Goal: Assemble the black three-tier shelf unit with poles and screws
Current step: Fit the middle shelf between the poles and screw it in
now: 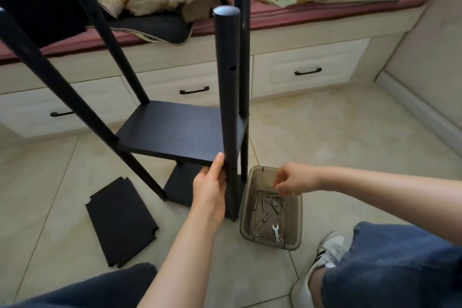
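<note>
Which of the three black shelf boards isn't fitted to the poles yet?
The notched board lying flat on the floor tiles, lower left. The middle shelf and the bottom shelf already sit between the four poles.

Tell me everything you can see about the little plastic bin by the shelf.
The plastic bin is a smoky, see-through rectangular tub with rounded corners, upright on the tiled floor, beside the shelf's near pole. Screws, nuts and a small silver wrench lie inside. The right hand hovers over its far end, fingers bunched.
</note>
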`<state>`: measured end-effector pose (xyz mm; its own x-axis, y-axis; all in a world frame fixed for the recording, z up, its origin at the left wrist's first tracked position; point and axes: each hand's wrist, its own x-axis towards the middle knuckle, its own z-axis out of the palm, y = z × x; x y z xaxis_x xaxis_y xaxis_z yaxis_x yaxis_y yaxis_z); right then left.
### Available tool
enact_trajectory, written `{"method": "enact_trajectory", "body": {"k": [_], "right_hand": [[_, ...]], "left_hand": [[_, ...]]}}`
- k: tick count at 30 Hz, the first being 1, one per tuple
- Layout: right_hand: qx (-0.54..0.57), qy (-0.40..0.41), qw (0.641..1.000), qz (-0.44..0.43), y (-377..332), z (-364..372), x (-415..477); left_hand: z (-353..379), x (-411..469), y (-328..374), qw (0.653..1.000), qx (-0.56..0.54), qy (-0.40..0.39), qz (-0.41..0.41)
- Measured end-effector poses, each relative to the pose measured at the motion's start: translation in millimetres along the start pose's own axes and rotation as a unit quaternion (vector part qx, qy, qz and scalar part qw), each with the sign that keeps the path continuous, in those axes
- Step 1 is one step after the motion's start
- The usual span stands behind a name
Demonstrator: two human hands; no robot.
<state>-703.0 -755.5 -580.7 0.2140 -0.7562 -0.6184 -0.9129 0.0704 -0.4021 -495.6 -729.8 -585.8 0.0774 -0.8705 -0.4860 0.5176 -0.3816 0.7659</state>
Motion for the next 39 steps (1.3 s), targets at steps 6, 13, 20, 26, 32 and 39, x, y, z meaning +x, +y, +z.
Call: {"method": "enact_trajectory", "body": {"k": [6, 13, 20, 26, 32, 39], "right_hand": [[-0.085, -0.18, 0.978, 0.068, -8.6, 57.1, 64.1], [-0.059, -0.168, 0.982, 0.067, -8.2, 107.7, 111.6], [0.031, -0.02, 0.993, 0.116, 47.7, 152.4, 136.1], [0.12, 0.006, 0.987, 0.105, 62.1, 184.0, 141.1], [0.077, 0.016, 0.993, 0.092, 67.2, 189.4, 142.4], [-0.033, 0.027, 0.997, 0.06, 70.0, 190.5, 134.3]], "left_hand": [[-7.5, 2.0, -1.7, 0.999, 0.018, -0.041, 0.007], [-8.3, 6.3, -1.9, 0.999, 0.028, -0.038, 0.01], [-9.0, 7.3, -5.5, 0.999, 0.024, -0.036, 0.001], [-12.3, 9.6, -4.9, 0.999, 0.022, -0.032, -0.02], [-14.2, 10.3, -4.3, 0.998, 0.027, -0.044, -0.022], [-14.7, 11.0, -5.1, 0.999, 0.039, -0.03, -0.015]]}}
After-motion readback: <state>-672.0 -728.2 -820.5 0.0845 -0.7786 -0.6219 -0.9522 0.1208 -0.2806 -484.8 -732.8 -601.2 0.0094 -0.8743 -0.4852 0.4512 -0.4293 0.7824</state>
